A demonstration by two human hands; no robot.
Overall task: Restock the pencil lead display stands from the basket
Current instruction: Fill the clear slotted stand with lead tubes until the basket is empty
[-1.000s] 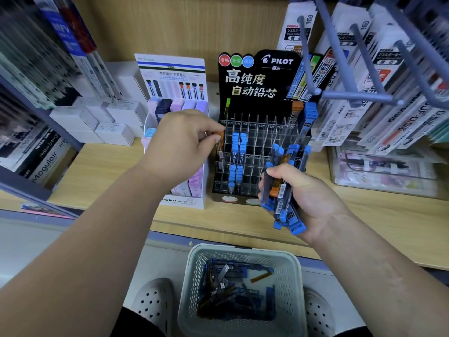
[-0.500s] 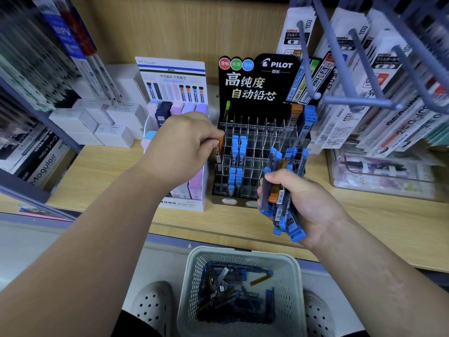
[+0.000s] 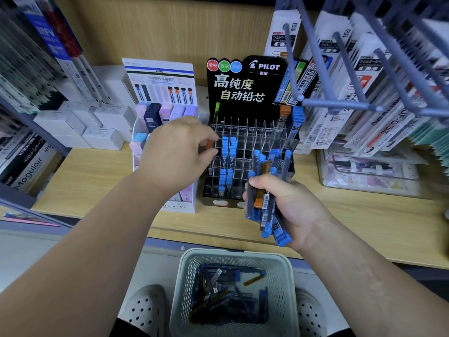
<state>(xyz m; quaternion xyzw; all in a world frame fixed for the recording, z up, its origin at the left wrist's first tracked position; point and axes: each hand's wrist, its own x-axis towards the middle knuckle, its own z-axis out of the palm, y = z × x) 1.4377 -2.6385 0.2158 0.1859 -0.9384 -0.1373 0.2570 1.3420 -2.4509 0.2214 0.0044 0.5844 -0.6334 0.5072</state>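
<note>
Orange-capped lead tube (image 3: 209, 145), centre-left of frame: the left hand (image 3: 175, 154) is pinching it between thumb and fingertips at the leftmost column of the Pilot display stand (image 3: 252, 142). Only a sliver of the tube is showing, so I cannot tell whether its tip is already entering a slot.

The stand is sitting mid-frame on the wooden shelf (image 3: 97, 171). Two columns of blue-capped tubes (image 3: 228, 156) are standing just right of the fingers; most other slots are looking empty.

The right hand (image 3: 291, 210), right of centre, is clenching round a bundle of lead tubes (image 3: 263, 190), mostly blue with one orange.

The basket (image 3: 233, 255), bottom centre, is holding more loose tubes (image 3: 226, 288).

Judging the step as seating the orange tube. Doing it well likely means checking the grade label on the divider strip, lining the tube up between the acrylic walls, sliding it straight in, and keeping the bundle clear of the stand's front.
</note>
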